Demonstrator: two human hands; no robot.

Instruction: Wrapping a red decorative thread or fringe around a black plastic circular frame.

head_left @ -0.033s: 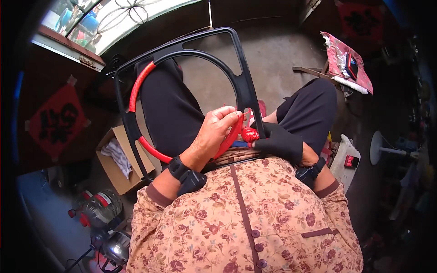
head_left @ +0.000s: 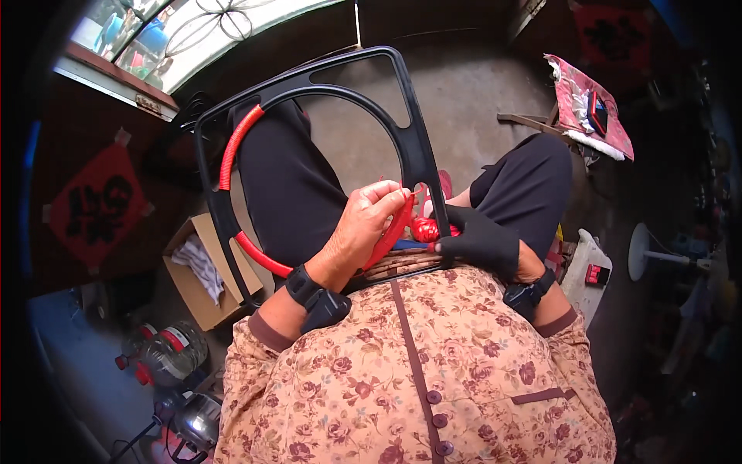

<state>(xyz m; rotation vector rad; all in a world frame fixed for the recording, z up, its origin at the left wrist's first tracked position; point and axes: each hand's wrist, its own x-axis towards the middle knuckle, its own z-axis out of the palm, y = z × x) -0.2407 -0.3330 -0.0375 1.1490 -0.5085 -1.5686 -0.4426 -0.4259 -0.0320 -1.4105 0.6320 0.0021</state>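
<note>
A black square frame with a round opening rests across my lap, leaning toward my left knee. Glossy red cord is wound tightly round parts of its ring. My left hand, bare, pinches the red cord at the ring's near right part, thumb and forefinger together. A loose strand stands up by the fingertips. My right hand, in a black glove, is closed on a bundle of red cord beside the frame's right bar. Something blue shows under the bundle; its kind is hidden.
At left stand a cardboard box with striped cloth inside and clear plastic bottles. A stool with a pink cover bears a phone-like object. A pale bench and a white fan are at right.
My right hand has shifted slightly right and the red bundle has moved, showing more behind the frame's bar. The left hand and the frame look the same.
</note>
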